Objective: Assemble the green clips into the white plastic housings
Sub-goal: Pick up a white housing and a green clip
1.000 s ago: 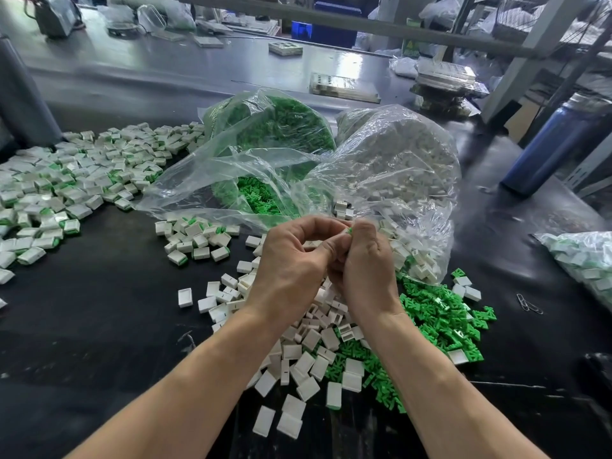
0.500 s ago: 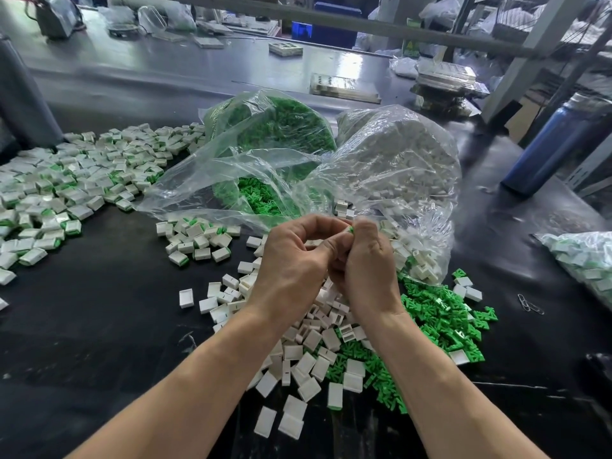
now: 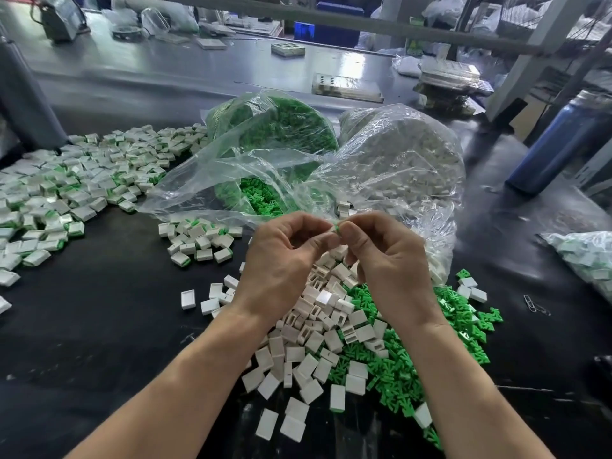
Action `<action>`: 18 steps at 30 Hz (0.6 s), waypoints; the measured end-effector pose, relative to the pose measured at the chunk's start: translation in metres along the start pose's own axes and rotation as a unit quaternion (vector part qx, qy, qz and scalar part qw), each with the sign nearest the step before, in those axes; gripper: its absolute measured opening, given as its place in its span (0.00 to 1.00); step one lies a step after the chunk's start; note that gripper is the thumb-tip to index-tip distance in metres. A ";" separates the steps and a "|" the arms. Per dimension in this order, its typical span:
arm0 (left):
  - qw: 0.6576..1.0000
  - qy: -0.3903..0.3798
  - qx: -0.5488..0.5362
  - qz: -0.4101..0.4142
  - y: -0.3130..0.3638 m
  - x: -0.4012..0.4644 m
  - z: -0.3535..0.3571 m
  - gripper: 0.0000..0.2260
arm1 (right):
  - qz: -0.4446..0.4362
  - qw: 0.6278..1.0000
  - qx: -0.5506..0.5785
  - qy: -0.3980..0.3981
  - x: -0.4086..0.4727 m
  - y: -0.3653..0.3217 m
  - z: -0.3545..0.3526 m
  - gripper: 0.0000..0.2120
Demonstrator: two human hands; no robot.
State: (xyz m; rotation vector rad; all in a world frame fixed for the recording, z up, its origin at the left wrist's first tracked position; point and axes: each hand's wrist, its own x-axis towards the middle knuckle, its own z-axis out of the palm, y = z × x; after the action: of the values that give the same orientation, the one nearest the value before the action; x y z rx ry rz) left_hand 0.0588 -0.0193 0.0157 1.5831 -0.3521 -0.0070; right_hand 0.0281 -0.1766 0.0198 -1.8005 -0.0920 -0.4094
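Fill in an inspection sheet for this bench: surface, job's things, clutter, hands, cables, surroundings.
Surface: black table, partly covered by parts.
Job's things: loose housings and green clips in front; finished pieces piled left; clip bag and housing bag behind.
Clutter: paper clips; blue bottle.
Hands: left hand and right hand pinch one part together.
Cables: nothing seen.
Surroundings: grey bench with trays beyond.
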 end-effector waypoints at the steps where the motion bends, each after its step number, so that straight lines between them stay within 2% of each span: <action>1: 1.000 0.001 0.001 0.001 0.000 0.000 -0.001 0.03 | -0.001 1.000 -0.005 -0.001 0.000 0.001 -0.001 0.04; 4: 1.000 -0.006 0.003 -0.004 0.000 -0.001 -0.002 0.03 | -0.012 0.998 -0.057 0.003 0.000 0.003 -0.002 0.01; 6: 1.000 -0.008 0.024 -0.009 0.001 0.000 -0.005 0.05 | -0.013 0.996 -0.089 0.012 0.000 0.005 -0.002 0.04; 10: 0.989 0.035 0.142 -0.022 -0.003 0.007 -0.028 0.07 | 0.042 0.987 -0.152 0.003 0.001 0.010 -0.008 0.06; 15: 0.925 0.111 0.356 -0.074 -0.011 0.014 -0.069 0.06 | 0.098 0.968 -0.231 0.001 0.004 0.012 -0.024 0.12; 18: 0.901 0.159 0.394 -0.087 -0.017 0.019 -0.083 0.04 | 0.135 0.953 -0.269 -0.005 0.006 0.014 -0.030 0.15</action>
State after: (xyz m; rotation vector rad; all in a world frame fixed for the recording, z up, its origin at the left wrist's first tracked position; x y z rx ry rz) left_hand 0.0992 0.0573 0.0075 2.3720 0.0715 0.2875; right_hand 0.0304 -0.2101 0.0151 -2.3135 0.2849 -0.2386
